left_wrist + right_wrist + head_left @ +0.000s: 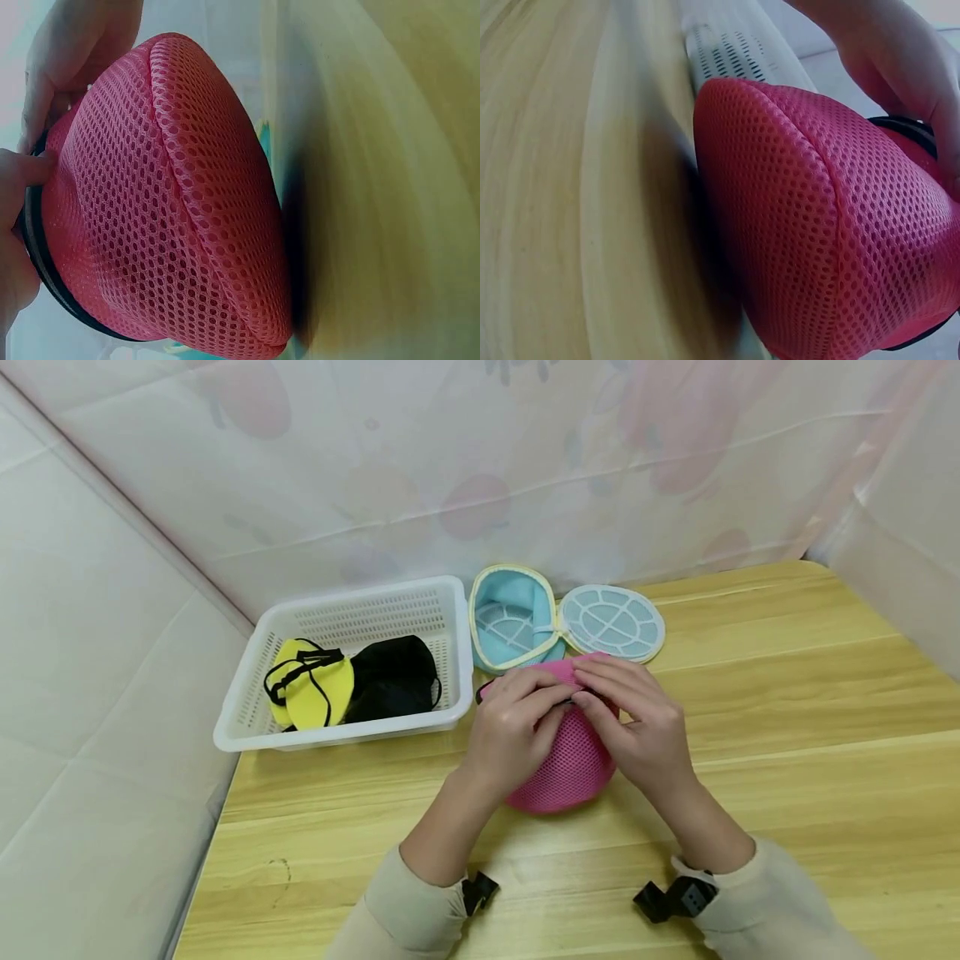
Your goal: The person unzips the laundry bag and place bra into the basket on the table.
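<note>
A pink mesh laundry bag [566, 768] with a rounded body rests on the table beneath both hands. Along its upper edge runs a black zipper [52, 281]. My left hand [512, 727] pinches this zipper edge, its fingers curled. Opposite it, my right hand [637, 722] grips the top of the bag between thumb and fingers. The fingertips of the two hands nearly meet at the zipper in the head view. The mesh wall [802, 225] bulges out full, and whatever is inside cannot be seen.
On the left stands a white basket [352, 727] holding a yellow eye mask [318, 693] with black straps and a black fabric item [393, 677]. Behind the hands lies a blue mesh bag [513, 610], unzipped, its round lid [611, 622] folded out. A fabric wall borders the wooden table [795, 760].
</note>
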{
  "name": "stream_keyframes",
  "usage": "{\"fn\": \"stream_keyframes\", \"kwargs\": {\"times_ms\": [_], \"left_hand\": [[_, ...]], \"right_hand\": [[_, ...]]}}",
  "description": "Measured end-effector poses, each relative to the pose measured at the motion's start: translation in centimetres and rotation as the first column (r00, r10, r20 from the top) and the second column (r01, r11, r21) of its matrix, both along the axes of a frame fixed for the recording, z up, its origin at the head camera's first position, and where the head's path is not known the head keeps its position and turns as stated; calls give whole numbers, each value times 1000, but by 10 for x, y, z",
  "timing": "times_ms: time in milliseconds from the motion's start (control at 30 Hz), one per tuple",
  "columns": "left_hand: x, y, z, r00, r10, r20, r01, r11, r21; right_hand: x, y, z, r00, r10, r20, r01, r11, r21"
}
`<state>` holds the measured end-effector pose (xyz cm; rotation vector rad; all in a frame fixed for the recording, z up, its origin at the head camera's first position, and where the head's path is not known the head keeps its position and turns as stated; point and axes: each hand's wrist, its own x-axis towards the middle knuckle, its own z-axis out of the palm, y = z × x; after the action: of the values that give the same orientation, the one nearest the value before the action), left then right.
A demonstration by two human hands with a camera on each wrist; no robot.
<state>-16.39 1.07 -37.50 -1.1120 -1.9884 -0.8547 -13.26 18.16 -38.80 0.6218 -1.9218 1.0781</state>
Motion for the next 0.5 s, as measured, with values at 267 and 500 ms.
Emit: {"fn": "stream_keyframes", "kwargs": {"times_ms": [267,500], "left_hand": [[-4,-3,-2,999,-45,29,44,999,33],[-9,-13,-1,996,-26,82,23,999,43]], "right_hand": [[-1,8,-2,999,-4,40,3,999,32],[-3,18,1,990,-137,-16,138,982,130]]}}
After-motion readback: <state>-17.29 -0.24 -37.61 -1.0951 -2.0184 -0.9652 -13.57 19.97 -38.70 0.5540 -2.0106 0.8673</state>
